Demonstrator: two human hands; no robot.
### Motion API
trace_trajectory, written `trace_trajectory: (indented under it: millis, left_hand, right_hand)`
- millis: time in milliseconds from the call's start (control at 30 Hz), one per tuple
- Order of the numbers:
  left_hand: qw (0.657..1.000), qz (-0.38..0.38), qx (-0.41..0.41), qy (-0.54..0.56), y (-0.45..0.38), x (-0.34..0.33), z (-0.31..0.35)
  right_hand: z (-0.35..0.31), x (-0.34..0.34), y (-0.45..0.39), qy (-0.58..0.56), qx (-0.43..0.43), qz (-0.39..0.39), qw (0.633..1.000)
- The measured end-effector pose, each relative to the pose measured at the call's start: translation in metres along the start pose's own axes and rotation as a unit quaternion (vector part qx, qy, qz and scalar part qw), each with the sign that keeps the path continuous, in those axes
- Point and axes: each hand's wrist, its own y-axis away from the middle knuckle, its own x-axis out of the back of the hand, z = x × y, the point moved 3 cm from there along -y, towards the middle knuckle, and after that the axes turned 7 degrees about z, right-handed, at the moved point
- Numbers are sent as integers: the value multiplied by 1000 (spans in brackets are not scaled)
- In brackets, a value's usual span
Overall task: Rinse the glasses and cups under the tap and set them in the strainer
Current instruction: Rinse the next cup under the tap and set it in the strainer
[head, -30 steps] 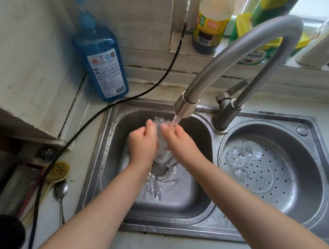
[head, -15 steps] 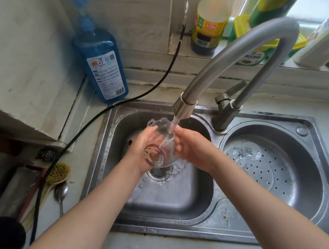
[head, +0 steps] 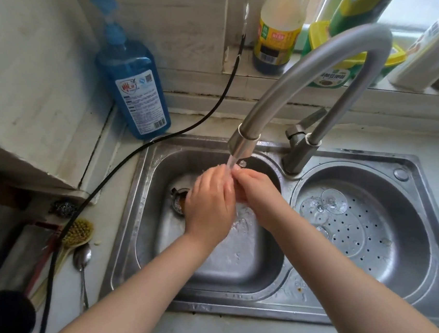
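My left hand [head: 210, 202] and my right hand [head: 259, 197] are pressed together over the left sink basin [head: 148, 222], right under the tap spout [head: 245, 142]. Water [head: 230, 165] runs onto my fingertips. Both hands curl round a clear glass [head: 242, 218]. It is almost wholly hidden between my palms, and only a wet shimmer shows below them. In the round perforated strainer [head: 367, 221] on the right lie clear stemmed glasses [head: 330, 202], close to its left rim.
A blue soap bottle [head: 135, 94] stands behind the sink, and a black cable [head: 106, 183] crosses the counter. A brush [head: 77, 231] and a spoon [head: 82, 262] lie left of the basin. Bottles line the window sill [head: 277, 32]. The drain [head: 180, 200] is uncovered.
Half a second ago the glass was tilted and plainly visible in my left hand. My hands have now closed over it under the stream, hiding it and uncovering the drain.
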Motion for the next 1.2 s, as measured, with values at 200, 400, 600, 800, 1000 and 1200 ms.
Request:
trace_trajectory:
  millis: [200,400,600,800,1000,1200]
  left_hand:
    - [975,-135,149,98,-13,13,-15]
    - [650,-385,453,473,-22,14,-31]
    - [799,-254,458,296,6,14,-42]
    - [972,-177,101,118,12,37,-31]
    - [993,-101,51,29,-1,30,-22]
    - [991,-103,26,79,1,27,-31]
  right_hand:
    - [-2,-4,12,22,44,-77,996]
    - [-10,-2,23,67,132,-164,975]
    - [-10,3,16,148,156,-122,969]
    - [-7,-1,10,212,160,-80,961]
    - [-8,-17,27,354,262,-92,893]
    - [5,9,33,580,461,-181,646]
